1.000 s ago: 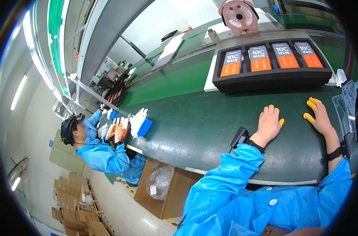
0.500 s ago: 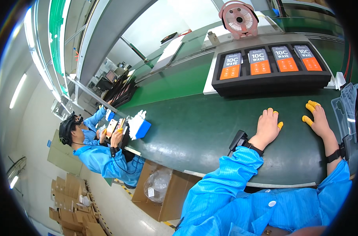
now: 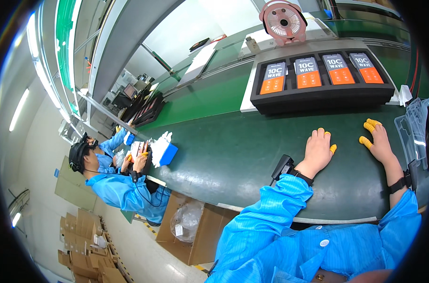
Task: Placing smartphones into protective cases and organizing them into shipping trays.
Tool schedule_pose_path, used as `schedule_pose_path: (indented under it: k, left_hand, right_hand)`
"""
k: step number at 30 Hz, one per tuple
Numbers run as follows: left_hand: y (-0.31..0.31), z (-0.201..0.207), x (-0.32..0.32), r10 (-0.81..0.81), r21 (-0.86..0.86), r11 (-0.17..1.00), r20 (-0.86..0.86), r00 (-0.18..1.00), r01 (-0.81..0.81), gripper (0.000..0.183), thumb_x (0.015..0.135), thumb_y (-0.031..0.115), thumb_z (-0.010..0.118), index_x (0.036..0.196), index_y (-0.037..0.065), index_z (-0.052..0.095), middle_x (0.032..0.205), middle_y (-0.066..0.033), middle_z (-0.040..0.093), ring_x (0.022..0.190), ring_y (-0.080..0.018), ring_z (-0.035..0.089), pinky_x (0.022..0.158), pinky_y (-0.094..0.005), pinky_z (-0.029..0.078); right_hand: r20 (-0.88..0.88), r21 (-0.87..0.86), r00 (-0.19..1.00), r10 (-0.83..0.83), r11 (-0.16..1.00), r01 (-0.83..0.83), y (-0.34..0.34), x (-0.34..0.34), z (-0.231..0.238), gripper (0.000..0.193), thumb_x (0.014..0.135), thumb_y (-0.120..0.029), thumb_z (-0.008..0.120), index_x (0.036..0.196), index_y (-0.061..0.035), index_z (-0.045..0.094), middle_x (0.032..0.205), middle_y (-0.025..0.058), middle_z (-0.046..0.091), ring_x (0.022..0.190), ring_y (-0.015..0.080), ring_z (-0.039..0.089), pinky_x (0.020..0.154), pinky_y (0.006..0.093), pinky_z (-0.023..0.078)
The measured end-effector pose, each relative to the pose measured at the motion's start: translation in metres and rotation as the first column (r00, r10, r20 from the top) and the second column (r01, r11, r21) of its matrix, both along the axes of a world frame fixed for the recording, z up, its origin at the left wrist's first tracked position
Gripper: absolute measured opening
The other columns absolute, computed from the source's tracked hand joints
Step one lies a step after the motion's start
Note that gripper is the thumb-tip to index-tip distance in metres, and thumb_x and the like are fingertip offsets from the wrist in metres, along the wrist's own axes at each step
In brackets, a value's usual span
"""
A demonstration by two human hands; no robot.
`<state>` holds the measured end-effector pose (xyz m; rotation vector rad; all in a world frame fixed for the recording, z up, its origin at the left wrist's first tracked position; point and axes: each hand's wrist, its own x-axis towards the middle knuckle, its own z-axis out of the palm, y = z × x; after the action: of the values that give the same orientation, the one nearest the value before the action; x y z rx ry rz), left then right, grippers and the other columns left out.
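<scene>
My left hand (image 3: 317, 152) rests palm down on the green bench mat (image 3: 233, 155), holding nothing. Its fingers point away from me, with yellow finger cots on the thumb and at least one fingertip. To its right my right hand (image 3: 378, 142) lies on the same mat, empty, fingers stretched forward and thumb apart, also in yellow cots. Beyond both hands, without touching them, sits a black foam tray (image 3: 318, 97). In its slots stand several flat grey-and-orange packages (image 3: 308, 73), leaning back side by side. Black bands with devices circle both wrists.
Clear plastic trays (image 3: 412, 134) lie beside my right forearm. A pink fan (image 3: 284, 22) stands behind the foam tray. At the left, a co-worker (image 3: 113, 181) in blue handles small items near a blue bin (image 3: 168, 154). An open carton (image 3: 210, 231) sits below the bench edge.
The whole view has shifted slightly. My hands stay resting on the mat in nearly the same pose. The co-worker's head and hands have moved a little.
</scene>
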<state>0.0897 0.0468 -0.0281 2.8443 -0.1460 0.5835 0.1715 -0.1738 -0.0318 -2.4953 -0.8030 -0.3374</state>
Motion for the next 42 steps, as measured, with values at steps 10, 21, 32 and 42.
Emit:
schedule_pose_path:
  k: [10,21,32,42]
  left_hand:
    - [0.001,-0.001,-0.002,-0.004,0.001,1.0,-0.023,1.0,0.004,0.032,0.067,0.016,0.064,0.09,-0.001,0.051,0.09,-0.0128,0.045,0.086,-0.0266,0.045,0.071,-0.0346,0.042]
    - [0.004,0.002,0.001,-0.002,0.033,0.999,-0.004,1.0,0.002,0.032,0.069,0.023,0.063,0.089,0.0,0.052,0.092,-0.0141,0.047,0.087,-0.0291,0.047,0.071,-0.0364,0.043]
    - [0.001,0.004,-0.001,0.014,0.056,0.998,-0.038,0.999,-0.012,0.034,0.071,0.023,0.062,0.093,-0.001,0.052,0.092,-0.014,0.047,0.087,-0.0281,0.047,0.072,-0.036,0.043]
    - [0.013,-0.008,0.01,-0.03,-0.167,0.985,0.01,0.999,0.031,0.024,0.073,0.019,0.059,0.086,0.0,0.051,0.089,-0.0129,0.049,0.085,-0.0294,0.047,0.073,-0.0378,0.041]
  right_hand:
    - [-0.018,-0.008,1.0,-0.02,1.0,0.02,0.002,-0.002,-0.001,0.044,0.073,-0.019,0.063,0.111,-0.0017,0.049,0.118,0.0143,0.043,0.115,0.0307,0.035,0.098,0.0365,0.027]
    - [0.114,0.026,0.993,0.032,0.999,-0.035,0.006,0.003,-0.001,0.045,0.072,-0.028,0.063,0.106,-0.0012,0.053,0.113,0.0141,0.047,0.107,0.0303,0.04,0.093,0.0378,0.031]
    - [0.065,0.039,0.998,0.004,0.999,-0.006,0.003,0.001,0.001,0.043,0.075,-0.028,0.061,0.107,-0.0005,0.052,0.113,0.0145,0.047,0.108,0.0288,0.039,0.094,0.0366,0.03]
    - [-0.086,0.318,0.976,-0.199,0.923,0.216,0.001,0.02,-0.007,0.036,0.077,-0.021,0.061,0.105,-0.0005,0.05,0.105,0.0156,0.047,0.098,0.0293,0.048,0.082,0.0331,0.04]
